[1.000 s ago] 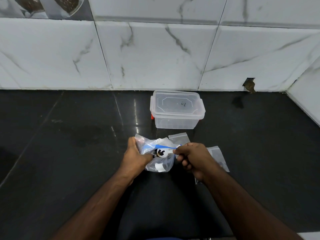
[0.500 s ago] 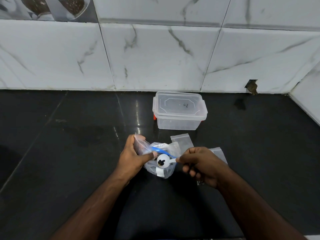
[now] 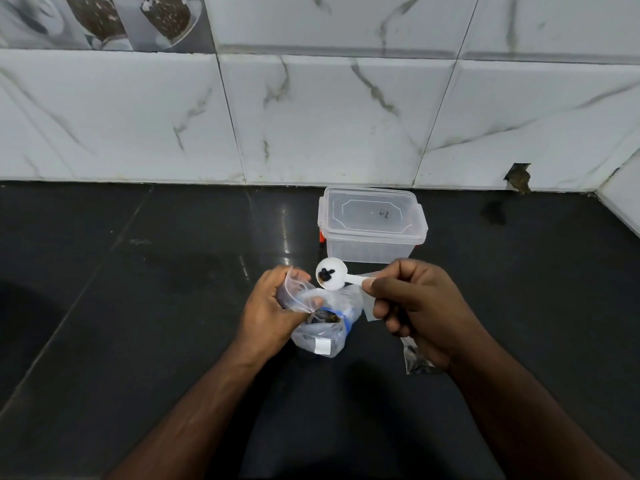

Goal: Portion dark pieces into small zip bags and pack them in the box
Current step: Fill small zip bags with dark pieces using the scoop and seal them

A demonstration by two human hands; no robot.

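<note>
My right hand (image 3: 412, 306) pinches the handle of a white scoop (image 3: 334, 277), whose bowl carries a few dark pieces. My left hand (image 3: 272, 311) pinches a small clear zip bag (image 3: 294, 289) by its mouth, just left of the scoop. Below both lies a larger clear bag with a blue zip (image 3: 323, 332) holding dark pieces and a white label. A clear plastic box (image 3: 372, 230) with its lid on stands behind, near the wall. Under my right hand a small filled zip bag (image 3: 415, 360) lies on the counter.
The black counter (image 3: 138, 306) runs back to a white marble-tiled wall (image 3: 311, 116), which turns a corner at the far right. Another small empty bag (image 3: 369, 311) lies partly hidden behind my right hand.
My right hand lifted the scoop with dark pieces out of the larger bag and raised it beside the small bag's mouth. My left hand kept its hold on the small bag.
</note>
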